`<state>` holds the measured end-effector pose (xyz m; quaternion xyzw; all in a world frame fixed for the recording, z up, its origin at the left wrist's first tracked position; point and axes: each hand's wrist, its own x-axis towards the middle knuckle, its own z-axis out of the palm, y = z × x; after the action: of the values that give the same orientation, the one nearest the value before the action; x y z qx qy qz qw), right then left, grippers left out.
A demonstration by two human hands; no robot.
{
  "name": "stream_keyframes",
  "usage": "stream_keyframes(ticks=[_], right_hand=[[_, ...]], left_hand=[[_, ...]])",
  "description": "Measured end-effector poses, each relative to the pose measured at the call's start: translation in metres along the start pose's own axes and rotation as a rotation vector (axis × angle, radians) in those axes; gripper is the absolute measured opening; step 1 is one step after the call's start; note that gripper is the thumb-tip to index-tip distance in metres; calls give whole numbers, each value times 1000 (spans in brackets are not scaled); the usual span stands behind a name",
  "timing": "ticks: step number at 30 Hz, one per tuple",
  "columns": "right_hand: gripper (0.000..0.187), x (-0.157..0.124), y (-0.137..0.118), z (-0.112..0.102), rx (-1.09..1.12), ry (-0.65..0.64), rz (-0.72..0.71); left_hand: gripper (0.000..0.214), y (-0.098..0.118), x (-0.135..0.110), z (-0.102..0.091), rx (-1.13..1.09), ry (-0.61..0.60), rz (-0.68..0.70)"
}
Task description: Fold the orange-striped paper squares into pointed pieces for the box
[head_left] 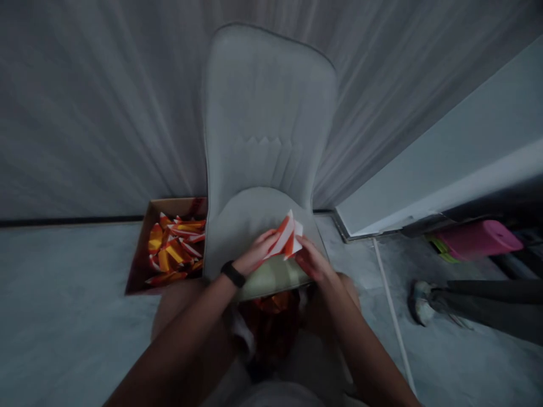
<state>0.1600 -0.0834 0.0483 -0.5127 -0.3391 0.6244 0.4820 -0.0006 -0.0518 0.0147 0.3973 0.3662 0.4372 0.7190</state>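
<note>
A red and white folded paper piece [287, 238] sits over the seat of a pale grey chair [267, 141]. My left hand [254, 254], with a black band on its wrist, pinches the paper's left side. My right hand [311, 261] grips its right lower corner. Both hands rest at the seat's front edge. Below the seat, between my knees, lies a dark red and orange bundle [271, 322] that I cannot make out clearly.
A cardboard box [139, 254] on the floor left of the chair holds several folded red, orange and white paper pieces [176, 249]. A grey curtain hangs behind. At right are a pink container [475, 238], a white cord [392, 316] and another person's leg and shoe [424, 302].
</note>
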Motion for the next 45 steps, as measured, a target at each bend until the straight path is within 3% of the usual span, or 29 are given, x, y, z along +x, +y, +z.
stream_keyframes(ticks=[2, 4, 7, 9, 14, 20, 23, 26, 33, 40, 45], right_hand=[[39, -3, 5, 0, 5, 47, 15], [36, -4, 12, -5, 5, 116, 3], [41, 0, 23, -14, -12, 268, -82], [47, 8, 29, -18, -50, 339, -154], [40, 41, 33, -25, -588, 449, -332], [55, 59, 40, -39, -890, 585, -424], [68, 60, 46, -54, -1107, 530, -441], [76, 62, 48, -65, -1086, 480, -494], [52, 67, 54, -51, -1272, 224, -553], [50, 70, 52, -37, -1273, 191, -529], [46, 64, 48, -41, -1139, -9, -521]], left_hand=[[36, -3, -6, -2, -43, -12, -4], [34, -4, -7, -9, 27, 26, 92], [31, -5, -3, -26, 189, 187, 234], [32, -7, 0, -37, 255, 269, 251], [35, -13, 2, -45, 355, 269, 240], [35, -15, 1, -40, 472, 254, 223], [36, -16, 5, -37, 530, 269, 213], [37, -16, 11, -30, 584, 271, 211], [32, -9, 19, -16, 637, 194, 255], [32, -9, 40, -29, 605, 247, 220], [32, 7, 49, -43, 798, 313, 161]])
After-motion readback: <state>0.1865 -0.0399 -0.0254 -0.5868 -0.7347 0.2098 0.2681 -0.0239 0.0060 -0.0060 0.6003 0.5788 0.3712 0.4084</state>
